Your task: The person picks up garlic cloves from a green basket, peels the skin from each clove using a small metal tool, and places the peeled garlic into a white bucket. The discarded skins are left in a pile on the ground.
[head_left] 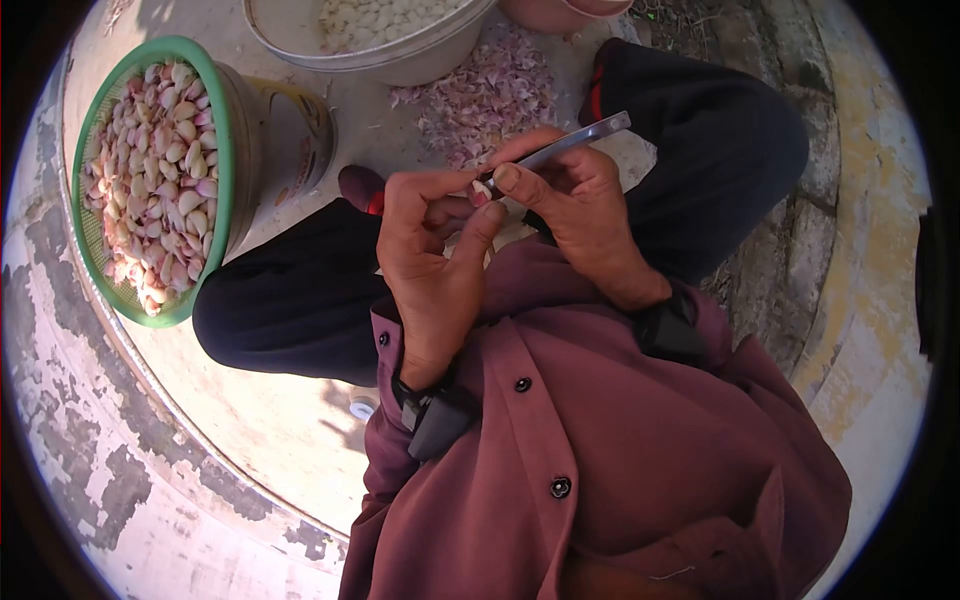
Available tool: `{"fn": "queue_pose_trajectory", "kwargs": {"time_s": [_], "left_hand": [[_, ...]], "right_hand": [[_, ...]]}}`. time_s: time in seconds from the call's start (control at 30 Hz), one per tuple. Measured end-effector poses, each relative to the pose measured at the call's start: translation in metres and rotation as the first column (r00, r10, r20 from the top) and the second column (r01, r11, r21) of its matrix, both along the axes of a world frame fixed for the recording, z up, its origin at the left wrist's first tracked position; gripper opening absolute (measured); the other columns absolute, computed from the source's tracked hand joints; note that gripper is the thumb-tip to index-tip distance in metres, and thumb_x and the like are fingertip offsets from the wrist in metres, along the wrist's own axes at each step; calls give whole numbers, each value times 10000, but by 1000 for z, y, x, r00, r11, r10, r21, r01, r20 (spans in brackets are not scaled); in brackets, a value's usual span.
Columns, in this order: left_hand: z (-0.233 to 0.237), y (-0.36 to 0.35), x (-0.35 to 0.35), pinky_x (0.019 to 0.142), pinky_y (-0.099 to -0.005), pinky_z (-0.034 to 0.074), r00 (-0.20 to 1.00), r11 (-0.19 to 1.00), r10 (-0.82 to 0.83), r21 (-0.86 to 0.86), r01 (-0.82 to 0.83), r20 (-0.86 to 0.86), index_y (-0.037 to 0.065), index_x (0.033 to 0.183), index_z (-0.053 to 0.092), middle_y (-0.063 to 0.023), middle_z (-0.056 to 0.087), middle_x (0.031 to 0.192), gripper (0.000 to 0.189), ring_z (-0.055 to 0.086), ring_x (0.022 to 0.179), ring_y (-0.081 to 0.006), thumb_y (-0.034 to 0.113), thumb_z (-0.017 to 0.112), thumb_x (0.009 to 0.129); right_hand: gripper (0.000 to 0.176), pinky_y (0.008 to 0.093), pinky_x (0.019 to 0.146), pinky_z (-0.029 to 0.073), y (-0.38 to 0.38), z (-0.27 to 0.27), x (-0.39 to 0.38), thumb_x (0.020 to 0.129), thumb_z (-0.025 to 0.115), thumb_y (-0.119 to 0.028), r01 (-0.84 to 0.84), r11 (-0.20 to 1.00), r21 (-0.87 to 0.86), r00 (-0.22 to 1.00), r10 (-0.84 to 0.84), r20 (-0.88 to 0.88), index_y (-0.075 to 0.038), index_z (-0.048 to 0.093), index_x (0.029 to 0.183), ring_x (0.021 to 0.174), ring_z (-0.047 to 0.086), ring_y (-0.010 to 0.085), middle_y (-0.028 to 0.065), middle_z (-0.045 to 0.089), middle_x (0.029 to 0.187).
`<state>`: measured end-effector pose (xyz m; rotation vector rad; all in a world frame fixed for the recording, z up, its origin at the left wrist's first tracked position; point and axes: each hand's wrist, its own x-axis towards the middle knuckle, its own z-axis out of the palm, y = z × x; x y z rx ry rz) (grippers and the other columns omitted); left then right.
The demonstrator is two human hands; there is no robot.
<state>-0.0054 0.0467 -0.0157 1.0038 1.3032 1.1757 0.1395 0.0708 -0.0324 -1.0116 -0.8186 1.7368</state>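
In the head view my left hand (432,265) pinches a small garlic clove (480,196) between thumb and fingers. Its skin is partly reddish, with a pale end. My right hand (590,215) is closed around a narrow metal knife (590,134), its handle end sticking out up and to the right. The thumb presses close to the clove, where the fingers hide most of the blade. Both hands meet above the lap. To the left, a green-rimmed basket (218,120) is full of unpeeled garlic cloves (165,170).
A pale basin (400,65) at the top holds peeled cloves (385,18). Purplish garlic skins (490,100) lie heaped on the ground below it. A printed bucket (300,135) stands beside the basket. Part of a pink container (555,14) shows at the top edge.
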Motion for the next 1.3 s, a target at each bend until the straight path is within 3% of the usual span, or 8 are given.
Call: {"fn": "queue_pose_trajectory", "kwargs": {"time_s": [0.33, 0.47, 0.63, 0.73, 0.93, 1.03, 1.1, 1.3], "left_hand": [[13, 1, -6, 697, -234, 520, 932, 990, 86, -132, -42, 352, -12, 1110, 560, -102, 628, 1030, 220, 648, 791, -132, 2, 617, 898], [11, 3, -6, 734, -243, 527, 961, 978, 108, -202, -56, 256, -17, 1129, 577, -110, 659, 990, 235, 662, 821, -144, 21, 622, 901], [5, -2, 3, 749, -247, 531, 988, 980, 121, -168, -103, 99, -13, 1114, 588, -90, 676, 930, 249, 666, 828, -139, -8, 646, 872], [2, -4, 3, 716, -245, 531, 973, 998, 54, 0, -55, -226, 1, 1056, 601, -88, 680, 919, 234, 671, 825, -129, -35, 670, 835], [3, -3, 1, 691, -252, 530, 864, 989, 29, 138, 48, -503, 10, 976, 601, -101, 673, 848, 205, 673, 756, -135, -51, 689, 801], [1, -5, 1, 696, -249, 528, 921, 998, -18, 44, 39, -389, 12, 990, 604, -72, 674, 842, 198, 670, 750, -132, -45, 683, 818], [-3, -6, 4, 694, -247, 527, 998, 995, 57, -82, -59, -23, 8, 1002, 609, -62, 663, 890, 182, 671, 764, -140, -46, 668, 838], [-2, 0, 2, 697, -238, 522, 892, 964, 174, -259, -67, 417, -4, 1063, 585, -97, 624, 999, 212, 655, 761, -143, -31, 650, 862]], "right_hand": [[174, 207, 685, 472, 3, -37, 16, 870, 712, -144, 180, 983, 45, 935, -185, 302, -15, 661, 975, 771, 601, 51, 5, 672, 824], [176, 229, 810, 468, 4, -9, 23, 883, 689, -128, 75, 997, -3, 933, -69, 354, -24, 657, 1022, 888, 592, 69, 37, 683, 975], [194, 233, 834, 471, 3, 14, 3, 887, 683, -121, 53, 999, 3, 999, -53, -10, -19, 642, 1046, 912, 601, 80, 31, 665, 970], [181, 222, 817, 477, 1, 11, -4, 897, 670, -114, 40, 999, -11, 997, -41, -71, -18, 640, 1047, 905, 604, 76, 28, 661, 956], [147, 211, 775, 495, 1, 5, -1, 923, 636, -122, 34, 999, -42, 999, -32, 38, -17, 635, 1025, 836, 617, 67, 21, 667, 902], [151, 213, 772, 504, 0, 2, 1, 924, 637, -136, 29, 999, -36, 999, -28, 28, -15, 631, 1014, 824, 624, 69, 24, 671, 884], [150, 216, 770, 510, 0, 0, 2, 923, 638, -135, 33, 999, -43, 999, -31, 30, -15, 630, 1012, 828, 628, 73, 31, 671, 889], [140, 243, 791, 522, 0, 1, 1, 922, 634, -118, 31, 998, -56, 998, -34, -44, -12, 626, 1013, 850, 638, 101, 67, 677, 920]]}}
